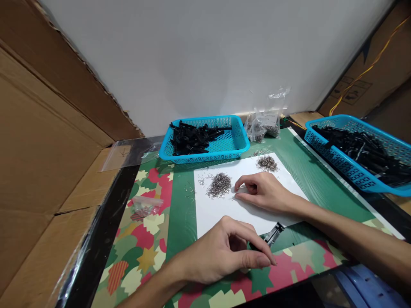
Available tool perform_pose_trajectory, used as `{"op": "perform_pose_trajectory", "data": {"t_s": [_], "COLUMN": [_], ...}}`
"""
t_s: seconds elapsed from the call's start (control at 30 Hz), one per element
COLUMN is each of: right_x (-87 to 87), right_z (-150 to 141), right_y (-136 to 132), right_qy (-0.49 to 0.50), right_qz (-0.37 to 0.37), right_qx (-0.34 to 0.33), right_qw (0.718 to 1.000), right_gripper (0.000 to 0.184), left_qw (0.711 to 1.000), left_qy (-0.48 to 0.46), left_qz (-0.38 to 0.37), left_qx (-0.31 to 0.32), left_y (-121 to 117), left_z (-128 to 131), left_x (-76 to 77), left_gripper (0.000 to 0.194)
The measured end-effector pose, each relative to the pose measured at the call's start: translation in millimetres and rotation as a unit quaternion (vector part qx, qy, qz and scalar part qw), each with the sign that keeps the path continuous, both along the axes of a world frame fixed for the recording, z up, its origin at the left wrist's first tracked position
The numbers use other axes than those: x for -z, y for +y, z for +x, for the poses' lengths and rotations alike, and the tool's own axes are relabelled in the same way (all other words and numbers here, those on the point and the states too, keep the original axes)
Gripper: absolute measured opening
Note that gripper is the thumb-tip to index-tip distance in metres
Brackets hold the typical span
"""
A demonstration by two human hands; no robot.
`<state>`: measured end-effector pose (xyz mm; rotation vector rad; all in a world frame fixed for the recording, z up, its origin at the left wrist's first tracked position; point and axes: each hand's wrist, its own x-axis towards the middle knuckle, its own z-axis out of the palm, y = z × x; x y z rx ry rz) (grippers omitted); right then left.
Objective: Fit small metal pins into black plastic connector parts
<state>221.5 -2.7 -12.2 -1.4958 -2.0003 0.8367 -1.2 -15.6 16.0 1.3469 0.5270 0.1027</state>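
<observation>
My left hand (236,252) is near the table's front edge, its thumb and forefinger closed together. A slim black plastic part with a grey metallic-looking middle (274,234) sticks out from behind its fingers, and the hand hides its lower end. Over a white sheet (244,218) is my right hand (265,190), curled, with a small gap between thumb and forefinger tips. Nothing shows clearly between them. Just left of those fingertips lies a pile of tiny metal wire pieces (220,185). Behind that hand sits a second pile of wire pieces (267,163).
A blue basket (205,157) of black plastic parts stands at the back. Another blue basket (359,179) of them is at the right. Clear bags of metal pieces (265,124) lean by the wall. A small plastic bag (146,206) lies left. Cardboard (41,141) walls the left side.
</observation>
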Motion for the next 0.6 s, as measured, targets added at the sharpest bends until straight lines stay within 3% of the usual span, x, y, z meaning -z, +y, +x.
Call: {"op": "perform_pose_trajectory", "data": {"t_s": [0.3, 0.47, 0.6], "right_x": [-0.3, 3.3, 2.3], "right_z": [-11.4, -13.8, -14.6], "right_y": [11.2, 9.4, 9.7], "right_qy": [-0.026, -0.006, 0.008], "right_qz": [-0.03, -0.034, -0.039], "right_qx": [-0.007, -0.017, -0.014], "right_qw": [0.999, 0.999, 0.999], "right_gripper": [0.015, 0.012, 0.014], "left_qw": [0.987, 0.944, 0.917], "left_qy": [-0.07, -0.104, -0.083], "left_qz": [0.024, 0.119, 0.181], "left_qx": [-0.141, -0.29, -0.346], "left_y": [-0.2, 1.9, 7.9], "left_z": [-2.0, -5.7, -8.3], "left_x": [4.9, 12.9, 16.6], "left_gripper": [0.034, 0.027, 0.022]}}
